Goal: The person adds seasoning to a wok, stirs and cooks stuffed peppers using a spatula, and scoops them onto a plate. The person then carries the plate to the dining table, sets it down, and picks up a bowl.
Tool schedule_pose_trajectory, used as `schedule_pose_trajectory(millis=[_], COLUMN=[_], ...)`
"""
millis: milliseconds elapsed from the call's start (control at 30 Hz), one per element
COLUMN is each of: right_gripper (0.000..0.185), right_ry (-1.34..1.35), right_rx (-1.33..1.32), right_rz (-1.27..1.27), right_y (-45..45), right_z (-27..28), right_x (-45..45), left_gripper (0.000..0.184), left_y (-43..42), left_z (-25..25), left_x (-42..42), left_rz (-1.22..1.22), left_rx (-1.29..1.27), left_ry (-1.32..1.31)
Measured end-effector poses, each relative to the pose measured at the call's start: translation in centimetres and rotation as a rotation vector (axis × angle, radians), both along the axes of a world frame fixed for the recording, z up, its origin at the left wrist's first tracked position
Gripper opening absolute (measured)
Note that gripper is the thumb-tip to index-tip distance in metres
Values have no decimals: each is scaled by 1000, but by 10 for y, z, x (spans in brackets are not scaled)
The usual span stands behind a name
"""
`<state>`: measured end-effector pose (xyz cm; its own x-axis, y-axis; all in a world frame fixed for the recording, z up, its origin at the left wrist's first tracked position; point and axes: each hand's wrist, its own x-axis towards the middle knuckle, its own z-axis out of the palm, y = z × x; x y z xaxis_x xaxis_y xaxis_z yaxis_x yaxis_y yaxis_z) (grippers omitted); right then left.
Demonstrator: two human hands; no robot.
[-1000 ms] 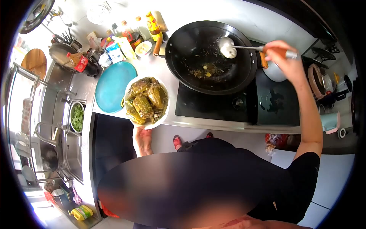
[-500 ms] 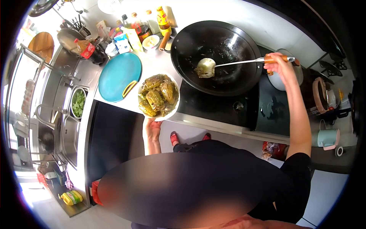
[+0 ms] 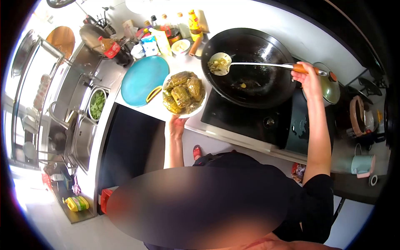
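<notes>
My right hand (image 3: 308, 77) is closed round the wooden handle of a long metal ladle (image 3: 262, 64). The ladle's bowl, with pale liquid and dark bits in it, is over the left side of a large black wok (image 3: 250, 89). Oily scraps lie in the wok's bottom. With my left hand (image 3: 175, 126) I hold a white bowl (image 3: 201, 109) from beneath at its near side. Glossy green stuffed vegetables (image 3: 181, 96) in brownish sauce fill it. The left fingers are partly hidden under the bowl.
A round teal board (image 3: 143, 79) with a yellow handle lies left of the bowl. Sauce bottles (image 3: 194, 26), a cola bottle (image 3: 113, 51) and a small bowl (image 3: 181, 47) stand behind. Leafy greens (image 3: 98, 105) sit by the sink; a lidded pot (image 3: 330, 89) stands right of the wok.
The ladle has moved left in the wok and now carries liquid and dark bits. The bowl stays in my left hand. The whole view has shifted somewhat.
</notes>
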<state>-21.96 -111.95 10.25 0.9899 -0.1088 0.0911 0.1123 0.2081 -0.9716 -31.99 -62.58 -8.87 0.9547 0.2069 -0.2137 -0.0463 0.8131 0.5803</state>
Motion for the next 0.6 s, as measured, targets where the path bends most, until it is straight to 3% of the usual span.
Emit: schedule_pose_trajectory(millis=[200,300,367,433,600], right_gripper=[30,27,31,38,35], right_ry=[-227,-457,-1181,-1049,-1048], right_rx=[-143,-268,-783,-840,-883], right_rz=[105,319,444,513,507], right_y=[46,93,122,137,143], right_z=[76,87,105,120,126], right_x=[-59,-102,-108,-133,-140], left_gripper=[41,41,42,43,42], left_y=[5,2,-3,-6,-5], left_z=[-10,-3,9,16,20], left_x=[2,-5,-6,-9,-14], left_rz=[-20,-24,-8,15,1], left_rx=[-27,12,38,57,68], left_ry=[-21,-33,-13,26,7])
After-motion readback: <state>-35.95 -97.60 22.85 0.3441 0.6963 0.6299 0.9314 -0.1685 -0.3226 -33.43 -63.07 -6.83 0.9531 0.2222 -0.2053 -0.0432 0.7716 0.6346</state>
